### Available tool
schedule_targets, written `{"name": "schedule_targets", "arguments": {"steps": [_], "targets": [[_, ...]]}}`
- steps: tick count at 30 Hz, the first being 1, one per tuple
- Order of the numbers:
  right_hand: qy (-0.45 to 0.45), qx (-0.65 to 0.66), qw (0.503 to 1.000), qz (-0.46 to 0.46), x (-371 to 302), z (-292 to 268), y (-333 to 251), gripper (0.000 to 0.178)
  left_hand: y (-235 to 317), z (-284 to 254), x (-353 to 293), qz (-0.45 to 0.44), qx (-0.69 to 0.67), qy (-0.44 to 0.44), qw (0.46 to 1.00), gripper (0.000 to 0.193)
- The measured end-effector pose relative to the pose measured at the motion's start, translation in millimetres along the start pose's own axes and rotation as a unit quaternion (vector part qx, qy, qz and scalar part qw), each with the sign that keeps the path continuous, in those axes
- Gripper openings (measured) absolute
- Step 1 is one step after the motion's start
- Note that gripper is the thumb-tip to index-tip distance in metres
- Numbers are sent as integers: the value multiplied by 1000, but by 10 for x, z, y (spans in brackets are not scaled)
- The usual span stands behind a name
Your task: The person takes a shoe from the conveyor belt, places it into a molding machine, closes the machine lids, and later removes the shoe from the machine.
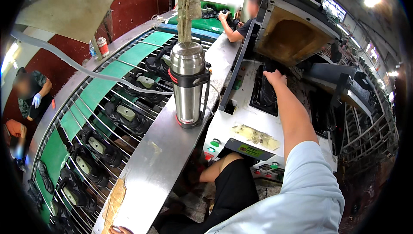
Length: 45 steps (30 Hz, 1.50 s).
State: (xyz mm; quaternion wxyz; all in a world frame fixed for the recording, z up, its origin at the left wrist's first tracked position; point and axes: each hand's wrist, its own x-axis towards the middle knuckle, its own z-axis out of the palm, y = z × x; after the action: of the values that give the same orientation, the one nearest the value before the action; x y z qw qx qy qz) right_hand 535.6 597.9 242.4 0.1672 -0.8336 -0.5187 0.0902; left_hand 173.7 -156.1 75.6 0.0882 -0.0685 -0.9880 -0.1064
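My right arm reaches forward to a white machine [230,124]. Its hand, my right hand [275,77], is closed on the far upper end of a black shoe [267,93]. That shoe sits in the dark recess of the machine, under a raised lid [297,32] with a worn brown inner face. At the lower edge, my left hand [119,230] is by a brown taped patch [114,201] on the metal ledge; most of it is cut off, so its grip cannot be made out.
A steel thermos [188,100] stands on the metal ledge [161,156]. To its left, several black shoes [127,116] with pale inserts lie on a barred conveyor [77,105] with green strips. A grey hose [86,68] crosses above. Other people [247,25] work at the far end and left.
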Motion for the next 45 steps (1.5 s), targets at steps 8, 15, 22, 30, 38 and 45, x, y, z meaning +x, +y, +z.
{"name": "schedule_targets", "arguments": {"steps": [8,15,22,30,38,45], "targets": [[51,-110,968,-220,-930,-8,436,85,-159,2,-103,82,118,-10,990,39],[-133,166,860,-464,-1795,-529,1546,60,253,1374,-196,-24,-309,-46,950,43],[-521,480,239,-664,-3071,-2309,2293,32,3462,1102,-1567,-42,-704,-405,582,56],[-455,601,130,-644,-2772,-2702,3039,20,4316,847,-1717,-46,-633,-503,586,65],[-462,585,103,-658,-2335,-2700,3142,29,4263,1012,-1616,-86,-651,-536,530,41],[-476,576,106,-656,-2181,-2756,3268,21,3452,1057,-670,-32,-602,-479,638,41]]}}
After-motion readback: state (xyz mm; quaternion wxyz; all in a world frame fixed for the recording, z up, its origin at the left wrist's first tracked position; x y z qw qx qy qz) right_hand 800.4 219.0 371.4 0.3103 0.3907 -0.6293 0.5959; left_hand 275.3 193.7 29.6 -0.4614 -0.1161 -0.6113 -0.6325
